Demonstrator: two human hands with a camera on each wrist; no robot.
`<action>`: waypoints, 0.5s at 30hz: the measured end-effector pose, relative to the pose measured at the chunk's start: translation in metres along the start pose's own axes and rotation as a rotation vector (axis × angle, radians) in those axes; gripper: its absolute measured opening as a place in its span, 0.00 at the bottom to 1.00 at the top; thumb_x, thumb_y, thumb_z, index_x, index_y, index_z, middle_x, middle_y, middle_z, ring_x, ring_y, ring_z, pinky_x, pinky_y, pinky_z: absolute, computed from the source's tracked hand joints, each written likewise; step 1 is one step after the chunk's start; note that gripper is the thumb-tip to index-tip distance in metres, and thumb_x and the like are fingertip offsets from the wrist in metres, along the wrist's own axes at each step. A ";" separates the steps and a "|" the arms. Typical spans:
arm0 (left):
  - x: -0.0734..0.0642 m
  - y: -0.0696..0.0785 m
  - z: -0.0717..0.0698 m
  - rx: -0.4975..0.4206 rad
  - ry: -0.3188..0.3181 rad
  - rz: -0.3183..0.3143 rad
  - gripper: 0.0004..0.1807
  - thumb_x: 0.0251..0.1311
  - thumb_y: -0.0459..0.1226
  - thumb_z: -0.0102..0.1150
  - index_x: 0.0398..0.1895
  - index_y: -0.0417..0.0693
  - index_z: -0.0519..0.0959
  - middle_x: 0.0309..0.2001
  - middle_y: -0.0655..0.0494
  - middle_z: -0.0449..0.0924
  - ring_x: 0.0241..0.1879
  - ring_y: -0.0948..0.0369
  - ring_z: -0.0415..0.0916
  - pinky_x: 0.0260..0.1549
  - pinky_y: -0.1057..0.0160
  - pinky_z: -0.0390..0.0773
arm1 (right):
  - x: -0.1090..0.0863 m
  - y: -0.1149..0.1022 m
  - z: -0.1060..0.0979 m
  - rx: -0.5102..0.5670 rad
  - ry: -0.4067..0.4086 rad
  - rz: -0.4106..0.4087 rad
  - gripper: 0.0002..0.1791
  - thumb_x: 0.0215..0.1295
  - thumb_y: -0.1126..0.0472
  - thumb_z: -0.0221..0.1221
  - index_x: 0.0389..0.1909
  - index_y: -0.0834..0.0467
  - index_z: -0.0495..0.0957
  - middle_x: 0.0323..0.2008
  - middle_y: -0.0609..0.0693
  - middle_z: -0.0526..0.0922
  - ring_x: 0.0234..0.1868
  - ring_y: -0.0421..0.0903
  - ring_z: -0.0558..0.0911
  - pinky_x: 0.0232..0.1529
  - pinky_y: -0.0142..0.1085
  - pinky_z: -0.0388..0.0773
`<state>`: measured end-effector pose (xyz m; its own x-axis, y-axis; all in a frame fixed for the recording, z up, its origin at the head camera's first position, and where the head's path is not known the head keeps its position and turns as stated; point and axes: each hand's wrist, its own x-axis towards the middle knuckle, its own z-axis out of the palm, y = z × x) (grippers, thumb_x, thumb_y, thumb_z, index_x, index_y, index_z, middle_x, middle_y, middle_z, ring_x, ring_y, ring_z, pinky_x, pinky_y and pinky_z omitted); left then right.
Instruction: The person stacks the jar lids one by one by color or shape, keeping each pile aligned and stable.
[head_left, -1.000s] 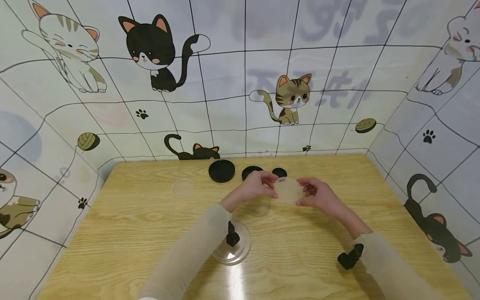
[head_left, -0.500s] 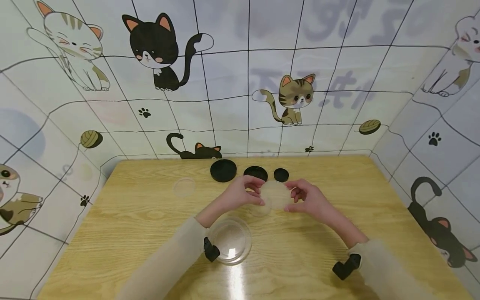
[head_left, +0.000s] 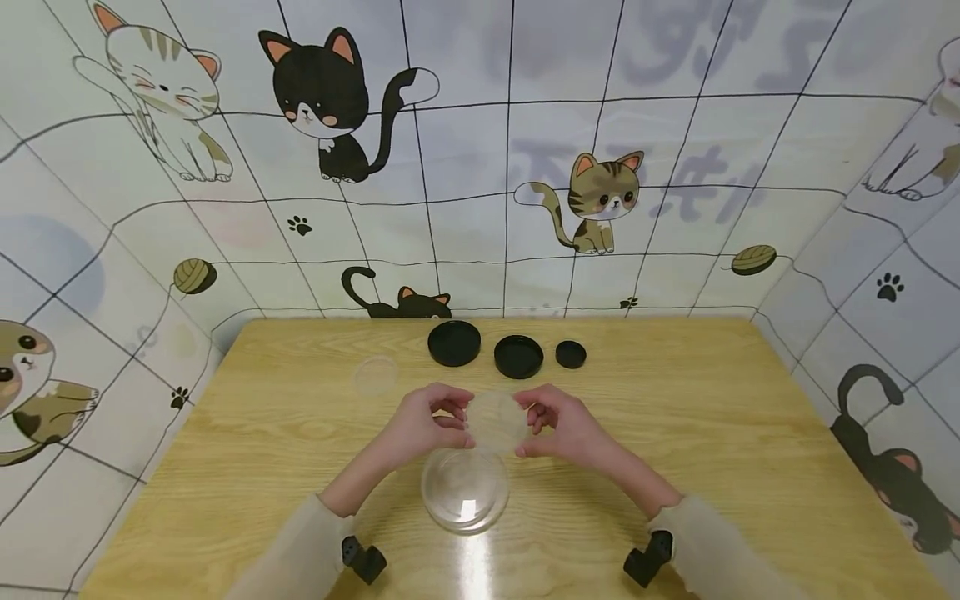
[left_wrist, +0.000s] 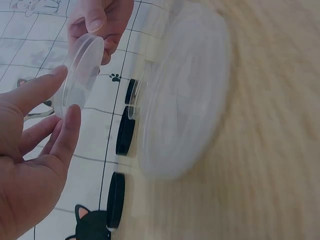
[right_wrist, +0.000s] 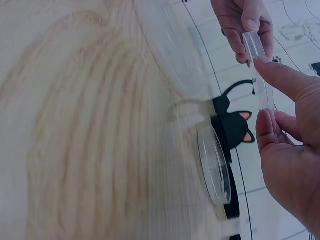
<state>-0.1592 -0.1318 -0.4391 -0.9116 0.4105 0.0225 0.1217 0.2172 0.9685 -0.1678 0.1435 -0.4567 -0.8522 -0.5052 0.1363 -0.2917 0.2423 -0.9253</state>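
Between both hands is a clear, shallow round plastic dish (head_left: 497, 421), like a petri dish, raised above the table and tilted. My left hand (head_left: 427, 425) pinches its left edge with thumb and fingers; my right hand (head_left: 562, 425) pinches the right edge. Just nearer to me, a larger clear round dish (head_left: 465, 492) with concentric rims lies on the table. Another clear dish (right_wrist: 215, 165) stands on the table in the right wrist view; the held dish mostly hides that area in the head view.
Three black round lids or shallow dishes stand along the back: a large one (head_left: 453, 343), a medium one (head_left: 518, 357) and a small one (head_left: 571, 354). A faint clear disc (head_left: 375, 375) lies at the back left. A cat-patterned wall covering (head_left: 465, 167) encloses the wooden table (head_left: 675, 375).
Both hands have carried the clear dish left and toward me, from near the small black lid to just behind the larger clear dish. The black lids are now uncovered.
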 end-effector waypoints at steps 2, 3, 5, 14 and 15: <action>-0.011 -0.003 -0.002 -0.008 0.017 -0.010 0.31 0.50 0.25 0.77 0.58 0.26 0.76 0.50 0.32 0.77 0.46 0.52 0.79 0.47 0.63 0.83 | 0.001 -0.002 0.008 0.006 -0.015 -0.002 0.36 0.48 0.74 0.77 0.60 0.73 0.75 0.47 0.67 0.74 0.38 0.44 0.77 0.41 0.35 0.81; -0.016 -0.005 -0.003 -0.024 0.023 -0.014 0.31 0.50 0.24 0.77 0.59 0.25 0.75 0.51 0.31 0.76 0.46 0.51 0.78 0.47 0.62 0.83 | 0.001 -0.003 0.012 0.002 -0.022 -0.004 0.36 0.48 0.73 0.78 0.60 0.73 0.75 0.47 0.67 0.75 0.38 0.44 0.77 0.41 0.35 0.80; -0.026 -0.008 -0.004 -0.039 0.036 -0.022 0.32 0.50 0.23 0.76 0.59 0.24 0.74 0.51 0.31 0.76 0.47 0.50 0.78 0.48 0.62 0.83 | 0.002 -0.006 0.019 -0.014 -0.042 -0.005 0.37 0.48 0.72 0.78 0.60 0.73 0.76 0.46 0.66 0.75 0.38 0.43 0.77 0.41 0.33 0.80; -0.059 -0.020 0.001 0.007 0.113 -0.054 0.33 0.45 0.21 0.78 0.57 0.26 0.76 0.44 0.41 0.78 0.44 0.53 0.78 0.46 0.62 0.84 | -0.001 -0.007 0.040 -0.081 -0.118 0.025 0.37 0.46 0.69 0.80 0.60 0.68 0.78 0.43 0.54 0.77 0.38 0.44 0.77 0.41 0.33 0.80; -0.061 -0.021 0.003 0.006 0.123 -0.065 0.33 0.45 0.21 0.78 0.57 0.26 0.77 0.44 0.42 0.78 0.43 0.53 0.78 0.46 0.62 0.84 | -0.001 -0.006 0.041 -0.087 -0.126 0.027 0.37 0.46 0.69 0.80 0.60 0.68 0.78 0.43 0.54 0.77 0.38 0.44 0.77 0.41 0.33 0.80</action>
<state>-0.1045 -0.1589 -0.4611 -0.9587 0.2841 -0.0096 0.0629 0.2448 0.9675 -0.1470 0.1081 -0.4656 -0.8003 -0.5964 0.0614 -0.3108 0.3252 -0.8931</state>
